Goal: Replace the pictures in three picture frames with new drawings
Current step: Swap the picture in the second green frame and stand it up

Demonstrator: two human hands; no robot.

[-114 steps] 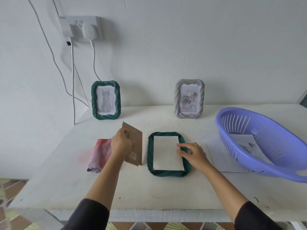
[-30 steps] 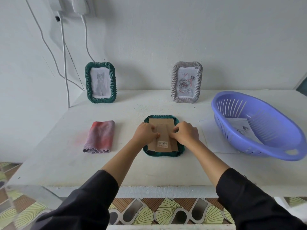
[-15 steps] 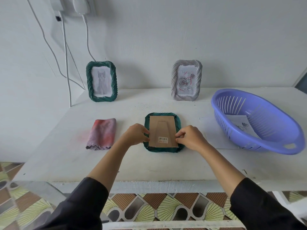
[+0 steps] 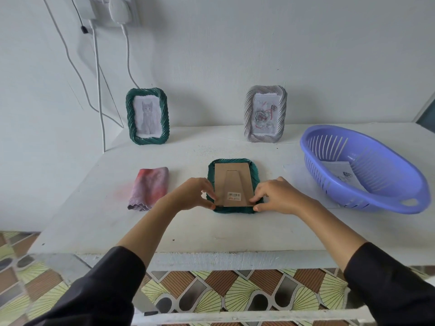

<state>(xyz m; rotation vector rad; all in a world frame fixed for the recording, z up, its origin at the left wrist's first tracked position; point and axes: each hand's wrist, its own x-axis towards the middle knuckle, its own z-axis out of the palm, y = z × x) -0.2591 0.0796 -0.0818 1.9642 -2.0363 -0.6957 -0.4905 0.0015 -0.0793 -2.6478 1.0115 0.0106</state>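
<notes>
A green picture frame lies face down at the middle of the white table. Its brown cardboard backing with a barcode sticker sits in it. My left hand pinches the frame's lower left corner at the backing's edge. My right hand pinches the lower right corner the same way. A second green frame with a cat drawing stands against the wall at the back left. A grey frame with a rose drawing stands at the back right.
A purple plastic basket holding a paper drawing sits on the right. A folded pink-grey cloth lies left of the face-down frame. A white sheet lies between frame and basket. Cables hang down the wall at left.
The backing went from my left hand onto the face-down frame. Both hands slid from its middle out to the frame's lower corners.
</notes>
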